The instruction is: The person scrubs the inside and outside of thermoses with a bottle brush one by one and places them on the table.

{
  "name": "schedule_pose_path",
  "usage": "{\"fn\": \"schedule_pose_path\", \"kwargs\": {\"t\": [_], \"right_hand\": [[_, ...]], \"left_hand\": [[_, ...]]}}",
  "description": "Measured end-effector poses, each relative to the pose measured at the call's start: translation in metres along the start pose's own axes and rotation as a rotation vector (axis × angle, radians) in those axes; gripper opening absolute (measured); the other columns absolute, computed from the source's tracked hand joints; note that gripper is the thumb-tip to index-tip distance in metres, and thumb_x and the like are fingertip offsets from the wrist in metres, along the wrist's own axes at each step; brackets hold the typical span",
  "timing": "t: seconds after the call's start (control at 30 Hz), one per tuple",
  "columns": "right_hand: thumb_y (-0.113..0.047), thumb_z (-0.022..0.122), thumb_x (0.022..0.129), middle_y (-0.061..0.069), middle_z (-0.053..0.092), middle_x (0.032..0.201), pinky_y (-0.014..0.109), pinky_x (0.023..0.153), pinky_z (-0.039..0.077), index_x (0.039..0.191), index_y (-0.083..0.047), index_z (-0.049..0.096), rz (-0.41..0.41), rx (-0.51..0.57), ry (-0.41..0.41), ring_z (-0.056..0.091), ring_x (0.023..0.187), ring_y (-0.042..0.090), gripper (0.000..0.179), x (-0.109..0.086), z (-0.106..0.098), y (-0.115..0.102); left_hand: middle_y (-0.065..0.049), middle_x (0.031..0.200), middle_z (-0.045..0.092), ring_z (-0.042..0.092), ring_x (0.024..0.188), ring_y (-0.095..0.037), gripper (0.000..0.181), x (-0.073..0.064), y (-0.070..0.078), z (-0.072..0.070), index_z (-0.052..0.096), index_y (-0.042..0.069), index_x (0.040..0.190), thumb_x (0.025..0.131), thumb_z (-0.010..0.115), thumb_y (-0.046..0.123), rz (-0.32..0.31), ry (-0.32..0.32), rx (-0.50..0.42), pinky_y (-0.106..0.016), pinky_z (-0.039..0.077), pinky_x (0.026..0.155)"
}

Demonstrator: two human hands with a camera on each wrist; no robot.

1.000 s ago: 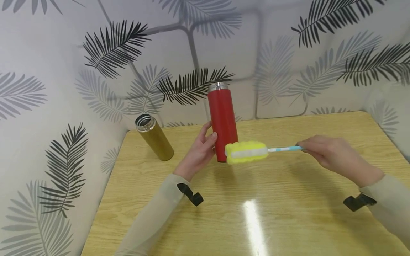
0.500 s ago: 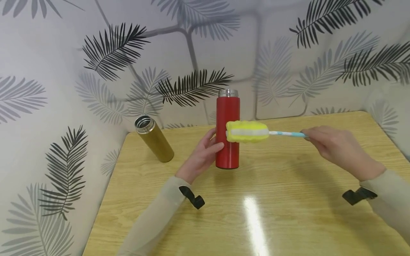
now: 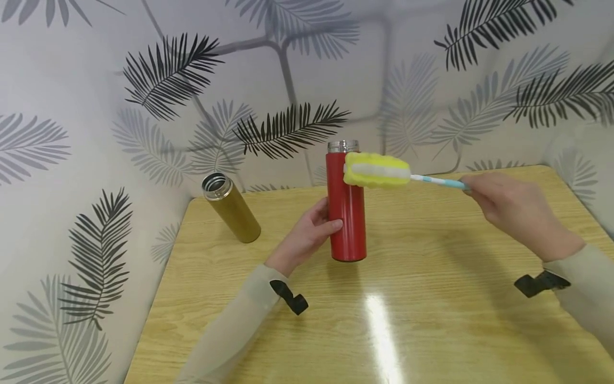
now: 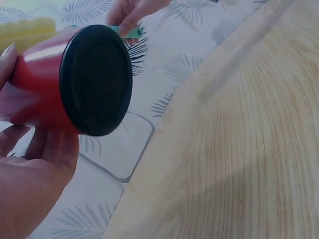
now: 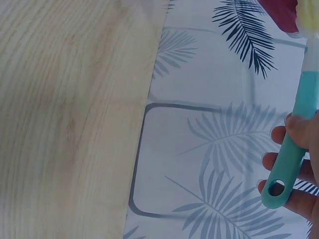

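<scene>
A red thermos bottle (image 3: 347,224) with a bare silver neck stands nearly upright in the head view, held off the table by my left hand (image 3: 307,233). In the left wrist view its black base (image 4: 97,79) faces the camera, and the fingers wrap its side. My right hand (image 3: 520,208) pinches the teal handle of a bottle brush (image 3: 438,182). The brush's yellow sponge head (image 3: 379,169) lies sideways in front of the bottle's upper part; I cannot tell whether they touch. In the right wrist view the handle (image 5: 294,134) sits between thumb and fingers.
A gold thermos bottle (image 3: 235,210) without a lid stands on the wooden table (image 3: 422,320), left of the red one. A wall (image 3: 422,80) with a leaf pattern rises behind the table's back edge and along its left side.
My left hand has shifted the red bottle slightly right and lower, and it has straightened. My right hand has raised the brush from the bottle's bottom toward its neck.
</scene>
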State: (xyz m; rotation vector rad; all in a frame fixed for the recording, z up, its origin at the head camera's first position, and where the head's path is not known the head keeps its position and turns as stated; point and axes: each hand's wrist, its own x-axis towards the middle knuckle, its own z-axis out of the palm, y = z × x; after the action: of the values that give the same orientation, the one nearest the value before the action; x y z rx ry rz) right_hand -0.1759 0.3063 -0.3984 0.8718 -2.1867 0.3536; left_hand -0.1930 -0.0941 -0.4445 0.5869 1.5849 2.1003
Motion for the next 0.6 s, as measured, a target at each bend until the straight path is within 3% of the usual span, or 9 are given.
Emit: {"fn": "schedule_pose_path", "kwargs": {"t": [0.17, 0.33, 0.47, 0.6], "right_hand": [[-0.048, 0.038, 0.113, 0.010, 0.075, 0.088, 0.052, 0.055, 0.056, 0.107, -0.006, 0.076, -0.021, 0.031, -0.039, 0.072, 0.074, 0.031, 0.056, -0.007, 0.004, -0.002], [-0.047, 0.034, 0.113, 0.009, 0.076, 0.094, 0.050, 0.058, 0.057, 0.109, -0.006, 0.077, -0.055, 0.082, -0.111, 0.073, 0.080, 0.030, 0.059, -0.017, 0.005, -0.003], [-0.044, 0.034, 0.114, 0.007, 0.076, 0.097, 0.046, 0.054, 0.056, 0.111, -0.007, 0.076, -0.091, 0.107, -0.148, 0.072, 0.080, 0.027, 0.056, -0.022, 0.005, -0.002], [-0.043, 0.032, 0.114, 0.005, 0.076, 0.097, 0.043, 0.054, 0.055, 0.111, -0.008, 0.076, -0.112, 0.122, -0.172, 0.071, 0.080, 0.025, 0.057, -0.025, 0.006, 0.000]], "left_hand": [[-0.011, 0.142, 0.053, 0.057, 0.125, -0.019, 0.113, -0.002, 0.002, -0.001, 0.028, 0.010, 0.161, 0.076, 0.087, 0.056, 0.025, 0.045, -0.019, -0.031, 0.050, 0.105], [-0.005, 0.134, 0.059, 0.058, 0.120, -0.017, 0.092, -0.003, 0.005, -0.002, 0.039, 0.015, 0.151, 0.080, 0.086, 0.049, 0.047, 0.073, -0.120, -0.030, 0.052, 0.102], [-0.003, 0.136, 0.058, 0.057, 0.123, -0.017, 0.075, -0.003, 0.007, -0.005, 0.045, 0.015, 0.150, 0.087, 0.079, 0.040, 0.087, 0.062, -0.184, -0.031, 0.051, 0.099], [-0.002, 0.142, 0.057, 0.055, 0.128, -0.020, 0.076, -0.004, 0.008, -0.007, 0.044, 0.011, 0.154, 0.090, 0.076, 0.038, 0.108, 0.027, -0.197, -0.033, 0.051, 0.102]]}}
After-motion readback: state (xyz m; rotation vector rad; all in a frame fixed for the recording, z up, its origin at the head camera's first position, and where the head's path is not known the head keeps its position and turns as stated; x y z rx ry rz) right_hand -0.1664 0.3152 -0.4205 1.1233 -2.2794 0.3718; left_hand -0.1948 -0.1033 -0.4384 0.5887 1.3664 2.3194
